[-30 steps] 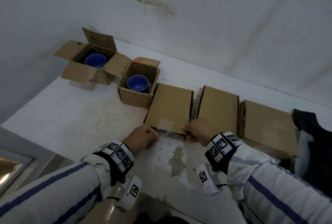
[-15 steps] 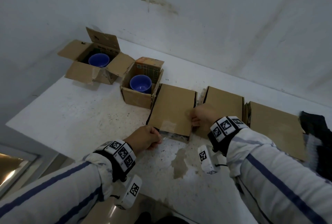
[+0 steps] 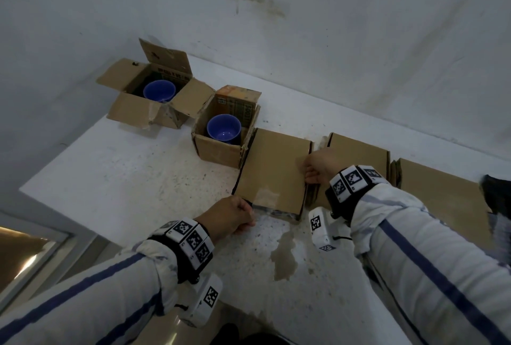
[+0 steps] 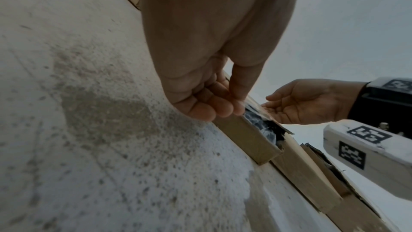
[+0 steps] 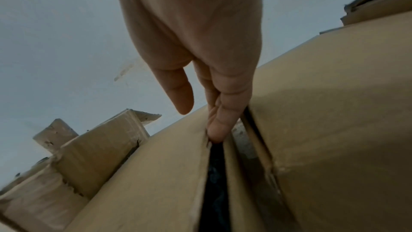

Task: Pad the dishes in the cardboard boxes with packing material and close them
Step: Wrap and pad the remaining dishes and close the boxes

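A closed cardboard box (image 3: 272, 173) lies in front of me on the white table (image 3: 110, 178). My left hand (image 3: 229, 216) pinches the lid's front left corner with curled fingers (image 4: 223, 110). Dark packing material (image 4: 258, 123) shows in the gap under the lid. My right hand (image 3: 316, 167) rests at the box's right edge, its straight fingertips (image 5: 214, 130) pressing into the slit beside the lid (image 5: 156, 174); the thumb is free. Two open boxes (image 3: 218, 151) (image 3: 132, 108) at the back left each hold a blue bowl (image 3: 223, 128) (image 3: 159, 91).
Two more closed boxes (image 3: 359, 154) (image 3: 437, 192) stand in a row to the right, the nearer one (image 5: 334, 130) close beside my right hand. A dark cloth (image 3: 497, 198) lies at the far right. A wet stain (image 3: 284, 259) marks the table near its front edge.
My right hand has left the box's front edge and moved back along its right side, into the slit by the lid. The left hand has kept its hold on the front corner.
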Demonstrator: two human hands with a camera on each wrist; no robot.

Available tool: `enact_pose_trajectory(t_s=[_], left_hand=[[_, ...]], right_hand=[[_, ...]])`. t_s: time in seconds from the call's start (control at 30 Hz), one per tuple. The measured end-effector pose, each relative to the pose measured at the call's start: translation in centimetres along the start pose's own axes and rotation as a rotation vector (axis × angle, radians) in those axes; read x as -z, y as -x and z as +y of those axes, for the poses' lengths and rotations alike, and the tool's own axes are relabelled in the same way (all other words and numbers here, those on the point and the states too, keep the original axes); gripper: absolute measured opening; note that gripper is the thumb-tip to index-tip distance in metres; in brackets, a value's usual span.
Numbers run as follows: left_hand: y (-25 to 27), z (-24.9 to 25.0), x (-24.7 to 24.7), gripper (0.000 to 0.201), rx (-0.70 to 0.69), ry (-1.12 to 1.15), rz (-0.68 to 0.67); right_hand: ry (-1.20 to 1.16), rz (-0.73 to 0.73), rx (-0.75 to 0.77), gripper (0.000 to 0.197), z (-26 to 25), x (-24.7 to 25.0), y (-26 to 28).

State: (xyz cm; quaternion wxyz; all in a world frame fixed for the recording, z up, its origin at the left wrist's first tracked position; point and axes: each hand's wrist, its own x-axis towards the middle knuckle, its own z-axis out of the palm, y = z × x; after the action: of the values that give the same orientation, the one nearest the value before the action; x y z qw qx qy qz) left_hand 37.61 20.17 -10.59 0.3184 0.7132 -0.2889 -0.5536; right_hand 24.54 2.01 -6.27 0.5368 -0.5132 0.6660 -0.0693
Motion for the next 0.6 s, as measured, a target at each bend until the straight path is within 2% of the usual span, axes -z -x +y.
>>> enact_pose_trajectory(t_s=[0.1, 0.13, 0.17, 0.23, 0.27, 0.33, 0.4, 0.5, 0.6], left_hand=[[-0.1, -0.2, 0.2, 0.014, -0.014, -0.008, -0.006], [-0.1, -0.2, 0.2, 0.013, -0.018, -0.007, -0.009], [-0.1, -0.3, 0.2, 0.013, -0.025, -0.007, -0.009], [0.0, -0.4, 0.1, 0.012, -0.048, -0.014, 0.002], [0.0, -0.5, 0.0, 0.012, -0.063, -0.018, 0.017], [0.1, -0.7, -0.1, 0.013, -0.105, -0.05, 0.059], [0.3, -0.8, -0.3, 0.019, -0.132, -0.098, 0.095], [0.0, -0.7, -0.3, 0.029, -0.119, -0.127, 0.079], [-0.1, -0.3, 0.0, 0.013, -0.121, -0.232, 0.066]], right_hand=[[0.078, -0.071, 0.004, 0.013, -0.1, 0.3, 0.2], [0.207, -0.081, 0.049, 0.02, -0.2, 0.5, 0.5], [0.403, -0.053, 0.142, 0.021, -0.4, 0.6, 1.0], [0.757, 0.002, 0.42, 0.019, -0.7, -0.1, 2.0], [0.814, -0.038, 0.547, 0.026, -0.8, -0.9, 2.8], [0.973, -0.231, 0.795, 0.037, -0.4, -3.4, 4.1], [1.192, -0.391, 0.956, 0.042, 0.2, -6.1, 4.4], [1.456, -0.467, 0.985, 0.049, 0.5, -8.6, 3.7], [1.467, -0.414, 1.004, 0.037, 0.2, -9.5, 4.1]])
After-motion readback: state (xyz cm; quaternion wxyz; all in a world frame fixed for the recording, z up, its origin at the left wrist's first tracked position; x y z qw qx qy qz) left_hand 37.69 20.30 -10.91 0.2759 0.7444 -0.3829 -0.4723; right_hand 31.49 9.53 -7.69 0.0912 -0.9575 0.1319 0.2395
